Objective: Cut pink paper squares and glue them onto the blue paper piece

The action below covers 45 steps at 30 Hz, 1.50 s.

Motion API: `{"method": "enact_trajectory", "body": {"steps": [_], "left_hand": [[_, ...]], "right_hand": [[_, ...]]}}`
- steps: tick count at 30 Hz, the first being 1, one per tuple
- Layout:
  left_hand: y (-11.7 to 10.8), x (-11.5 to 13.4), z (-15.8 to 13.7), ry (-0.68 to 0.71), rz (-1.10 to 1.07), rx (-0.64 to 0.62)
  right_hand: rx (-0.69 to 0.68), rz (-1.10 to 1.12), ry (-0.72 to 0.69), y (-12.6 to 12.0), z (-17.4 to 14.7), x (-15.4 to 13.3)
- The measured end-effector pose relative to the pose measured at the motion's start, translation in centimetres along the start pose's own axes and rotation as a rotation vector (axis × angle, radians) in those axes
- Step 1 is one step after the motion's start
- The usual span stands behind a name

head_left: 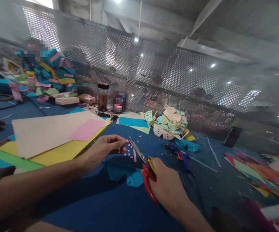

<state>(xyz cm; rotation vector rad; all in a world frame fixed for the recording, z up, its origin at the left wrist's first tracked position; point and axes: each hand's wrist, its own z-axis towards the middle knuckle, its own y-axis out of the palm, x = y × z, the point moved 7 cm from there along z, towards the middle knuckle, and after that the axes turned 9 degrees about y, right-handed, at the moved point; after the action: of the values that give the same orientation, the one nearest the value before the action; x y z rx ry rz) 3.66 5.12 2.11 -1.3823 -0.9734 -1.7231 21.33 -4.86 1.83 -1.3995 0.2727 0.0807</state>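
Fingers of the left hand (100,149) are pinching narrowly, nearly tip to tip, on a pink scrap (127,141). Scrap is sitting just beside the blade tips; whether metal is touching it, cannot tell. Pink bits (129,150) are lying below on the table (81,199), a thin strip (134,156) beside them. Scissors (140,154) are slanting down from far left to the right hand (163,180), whose fingers are curling round the red and yellow handles. Blade gap is showing too fine to judge.

For neat snipping, left fingertips should be gripping only the scrap's edge, clear of the blades; right hand should be bringing the tips in square, taking short bites. Working low would probably be helping bits drop in one place.

Far left, a heap (54,74) of folded paper is rising. Nearer, sheets (40,132) are lying stacked beyond the left forearm. Glasses (92,109) are resting left of a jar (103,96). A blue fold (134,178) is lying near, by the handles; it could be crowding them. Dotted pile (170,124) is standing far, right of centre. Glue gun (181,154) is lying beyond the right hand, its cord (198,190) running near the right forearm, a possible snag. Pale sticks (214,151) and loose paper (257,175) are lying farther right.
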Motion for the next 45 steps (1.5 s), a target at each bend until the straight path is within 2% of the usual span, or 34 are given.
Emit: {"method": "enact_trajectory", "body": {"steps": [25,45], "left_hand": [[-0.38,-0.03,-0.03,0.015,-0.025,0.03],[0.19,-0.14,-0.15,0.002,-0.019,-0.027]], "right_hand": [[0.004,0.0,0.006,-0.18,-0.26,-0.19],[-0.048,0.056,0.015,-0.15,-0.23,-0.42]]}}
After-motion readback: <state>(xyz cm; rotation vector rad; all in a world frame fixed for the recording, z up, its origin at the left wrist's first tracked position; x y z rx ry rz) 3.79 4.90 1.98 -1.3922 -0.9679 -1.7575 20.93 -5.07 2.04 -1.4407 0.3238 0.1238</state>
